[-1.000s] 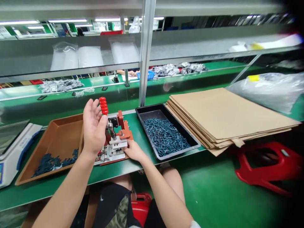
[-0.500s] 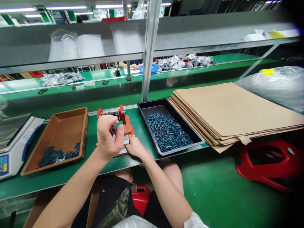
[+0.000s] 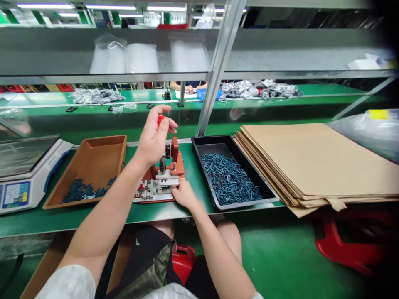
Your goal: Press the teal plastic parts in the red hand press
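Note:
A hand press (image 3: 176, 160) with an orange-red frame and a silver metal fixture (image 3: 158, 185) at its base stands on the green bench in front of me. My left hand (image 3: 154, 139) is raised over the press and closed around its red lever handle (image 3: 160, 119). Low at the right end of the fixture, my right hand (image 3: 184, 194) touches the metal with its thumb and fingers drawn together. Whatever lies between those fingertips is hidden. To the right, a black tray (image 3: 274, 198) holds many small dark blue-green pin-like pieces (image 3: 229, 178).
A brown tray (image 3: 101, 151) with dark small parts (image 3: 81, 191) lies to the left, beside a weighing scale (image 3: 25, 178). Stacked cardboard sheets (image 3: 311, 162) lie right of the black tray. A metal post (image 3: 220, 70) rises behind the bench. Across it, another person's hand (image 3: 189, 89) shows.
My left hand has gone up with the lever handle, uncovering the fixture. My right hand stays at the fixture's right end. The camera view has shifted left.

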The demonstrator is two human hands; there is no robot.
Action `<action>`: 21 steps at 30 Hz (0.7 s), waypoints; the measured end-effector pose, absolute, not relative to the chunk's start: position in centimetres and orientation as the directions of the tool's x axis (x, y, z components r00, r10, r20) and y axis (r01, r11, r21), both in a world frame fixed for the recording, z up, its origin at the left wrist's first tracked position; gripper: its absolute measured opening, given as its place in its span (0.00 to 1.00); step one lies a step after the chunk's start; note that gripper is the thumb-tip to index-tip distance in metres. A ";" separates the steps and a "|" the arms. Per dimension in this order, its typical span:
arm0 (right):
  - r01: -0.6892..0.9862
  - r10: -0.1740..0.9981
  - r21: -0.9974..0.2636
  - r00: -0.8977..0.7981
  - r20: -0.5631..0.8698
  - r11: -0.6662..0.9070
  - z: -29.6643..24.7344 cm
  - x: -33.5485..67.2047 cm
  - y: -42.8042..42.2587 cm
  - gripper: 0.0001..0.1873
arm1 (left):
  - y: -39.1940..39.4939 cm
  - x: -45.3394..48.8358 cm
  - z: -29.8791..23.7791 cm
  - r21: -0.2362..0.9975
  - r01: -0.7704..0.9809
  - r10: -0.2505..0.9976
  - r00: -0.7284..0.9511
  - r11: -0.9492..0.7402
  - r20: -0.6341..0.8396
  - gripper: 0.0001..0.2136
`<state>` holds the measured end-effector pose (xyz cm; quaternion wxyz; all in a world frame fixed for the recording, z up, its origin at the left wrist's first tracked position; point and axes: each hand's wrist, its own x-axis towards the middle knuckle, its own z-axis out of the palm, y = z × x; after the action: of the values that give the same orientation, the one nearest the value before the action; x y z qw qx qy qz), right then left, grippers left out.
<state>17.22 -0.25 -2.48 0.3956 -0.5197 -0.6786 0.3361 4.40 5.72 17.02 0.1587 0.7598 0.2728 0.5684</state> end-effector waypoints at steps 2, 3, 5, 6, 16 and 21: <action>0.463 0.970 -0.853 -0.140 0.199 0.242 -2.6 17.1 -0.4 0.15 | 5.4 4.0 16.5 0.547 0.275 0.598 0.154 -0.791 0.787 0.19; 0.464 0.966 -0.847 -0.128 0.224 0.258 -2.7 17.0 -0.5 0.14 | 4.8 3.5 15.6 0.535 0.314 0.591 0.115 -0.784 0.798 0.20; 0.453 0.949 -0.836 -0.099 0.298 0.310 -2.8 16.8 -0.8 0.16 | 3.1 1.8 12.8 0.506 0.398 0.562 0.029 -0.765 0.827 0.23; 0.448 0.940 -0.830 -0.088 0.328 0.332 -2.8 16.7 -0.9 0.18 | 2.2 0.5 11.0 0.504 0.444 0.557 -0.013 -0.741 0.830 0.24; 0.353 0.899 -0.828 -0.128 0.418 0.435 -2.6 17.3 -1.5 0.22 | 0.4 -6.0 -3.2 0.706 0.686 0.973 0.017 -0.178 0.228 0.19; 0.414 0.937 -0.842 -0.106 0.333 0.346 -2.6 16.9 -1.6 0.21 | 0.6 -5.6 -3.0 0.986 0.154 0.964 -0.246 -0.068 0.105 0.22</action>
<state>16.86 -1.59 -2.56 0.4513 -0.4931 -0.6851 0.2895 -5.60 0.62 -2.99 0.3723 0.4883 0.5723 0.5434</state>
